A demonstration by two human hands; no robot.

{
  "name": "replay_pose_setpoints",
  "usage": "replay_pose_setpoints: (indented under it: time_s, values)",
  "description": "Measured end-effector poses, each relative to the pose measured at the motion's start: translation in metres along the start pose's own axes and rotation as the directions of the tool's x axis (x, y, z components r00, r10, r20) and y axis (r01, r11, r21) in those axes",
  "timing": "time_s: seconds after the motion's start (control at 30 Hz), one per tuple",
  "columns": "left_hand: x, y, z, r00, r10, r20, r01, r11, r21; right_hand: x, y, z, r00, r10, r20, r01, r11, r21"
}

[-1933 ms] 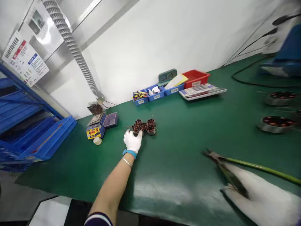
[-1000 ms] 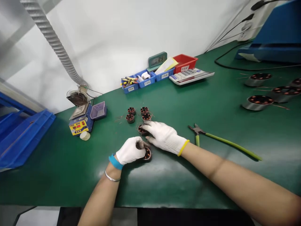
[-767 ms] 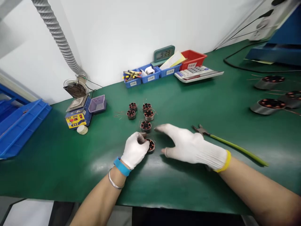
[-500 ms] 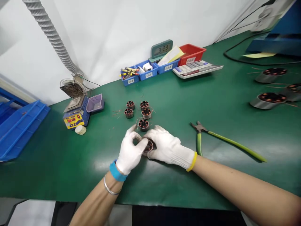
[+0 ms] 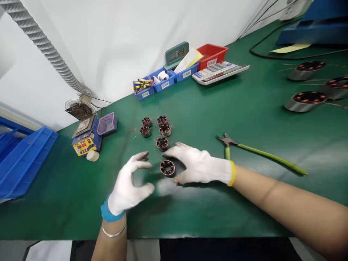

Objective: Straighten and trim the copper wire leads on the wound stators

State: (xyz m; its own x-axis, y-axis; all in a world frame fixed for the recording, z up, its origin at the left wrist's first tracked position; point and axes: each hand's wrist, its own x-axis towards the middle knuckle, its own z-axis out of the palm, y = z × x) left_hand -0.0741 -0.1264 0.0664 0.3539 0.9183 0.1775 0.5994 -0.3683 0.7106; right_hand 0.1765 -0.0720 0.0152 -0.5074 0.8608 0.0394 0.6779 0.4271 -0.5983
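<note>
A ring-shaped motor stator (image 5: 167,168) with copper windings stands on the green table between my two gloved hands. To its left, my left hand (image 5: 129,183) is open, fingers apart and curved, holding nothing. My right hand (image 5: 191,165) is open close along the stator's right side, its thumb and fingers spread; whether it touches the ring I cannot tell. Just beyond is another stator (image 5: 162,144), with thin wires sticking out. Several more stators (image 5: 165,129) stand in a small group behind it.
Diagonal cutters (image 5: 268,154) with green handles lie on the right. Larger stators (image 5: 306,101) stand at the far right. A calculator (image 5: 220,72), blue bins (image 5: 165,85), a red bin (image 5: 212,56) and a clock line the wall. At left are a solder pot (image 5: 85,145) and purple tray (image 5: 107,124).
Both hands have let go of the nearest stator, which now stands on the table. My left hand has drawn back to the left and opened. The camera view has shifted slightly.
</note>
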Motion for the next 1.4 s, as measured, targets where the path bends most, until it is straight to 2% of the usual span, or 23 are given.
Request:
replay_pose_setpoints:
  time_s: [0.1, 0.17, 0.23, 0.3, 0.37, 0.47, 0.57, 0.63, 0.73, 0.83, 1.03, 1.17, 1.3, 1.4]
  values:
    - [0.004, -0.007, -0.001, 0.989, -0.146, 0.016, 0.146, 0.989, -0.013, -0.001, 0.006, -0.006, 0.996, 0.090, -0.025, -0.085, 0.981, 0.176]
    - [0.005, -0.007, 0.013, 0.975, -0.221, 0.022, 0.217, 0.970, 0.104, 0.000, 0.003, -0.002, 0.990, 0.044, -0.134, -0.009, 0.966, 0.257]
    - [0.008, -0.003, 0.035, 0.960, -0.280, -0.016, 0.277, 0.937, 0.213, 0.002, -0.003, 0.007, 0.971, -0.062, -0.233, 0.121, 0.961, 0.249]
    - [0.013, 0.004, 0.059, 0.941, -0.312, -0.127, 0.335, 0.908, 0.251, 0.003, -0.008, 0.016, 0.951, -0.138, -0.275, 0.196, 0.961, 0.196]
    - [0.019, 0.009, 0.078, 0.928, -0.327, -0.178, 0.361, 0.905, 0.223, 0.003, -0.009, 0.021, 0.952, -0.118, -0.284, 0.171, 0.970, 0.172]
    - [0.026, 0.006, 0.090, 0.926, -0.300, -0.230, 0.337, 0.930, 0.143, 0.002, -0.005, 0.024, 0.959, -0.023, -0.284, 0.080, 0.978, 0.192]
    - [0.029, -0.003, 0.090, 0.935, -0.255, -0.247, 0.287, 0.953, 0.102, 0.001, -0.004, 0.023, 0.964, 0.028, -0.265, 0.026, 0.979, 0.201]
    - [0.029, -0.007, 0.090, 0.943, -0.229, -0.240, 0.260, 0.960, 0.104, 0.002, -0.006, 0.022, 0.966, -0.014, -0.258, 0.054, 0.987, 0.149]
    - [0.028, -0.010, 0.090, 0.952, -0.183, -0.245, 0.217, 0.969, 0.120, 0.003, -0.005, 0.017, 0.955, -0.150, -0.255, 0.130, 0.987, -0.093]
    - [0.028, -0.010, 0.089, 0.961, -0.138, -0.239, 0.170, 0.978, 0.118, 0.003, 0.001, 0.013, 0.945, -0.231, -0.233, 0.152, 0.937, -0.314]
    - [0.029, -0.016, 0.077, 0.987, -0.066, -0.149, 0.079, 0.993, 0.085, 0.000, -0.004, 0.011, 0.970, -0.208, -0.129, 0.108, 0.838, -0.536]
    - [0.031, -0.018, 0.069, 0.998, -0.027, -0.063, 0.033, 0.996, 0.084, -0.003, -0.012, 0.012, 0.980, -0.183, -0.079, 0.107, 0.817, -0.567]
    - [0.033, -0.019, 0.063, 1.000, 0.020, 0.004, -0.021, 0.995, 0.097, -0.004, -0.011, 0.012, 0.996, -0.088, -0.026, 0.065, 0.879, -0.472]
    - [0.033, -0.021, 0.060, 0.998, 0.044, 0.045, -0.048, 0.994, 0.093, -0.004, -0.008, 0.013, 0.998, -0.025, -0.052, 0.002, 0.916, -0.401]
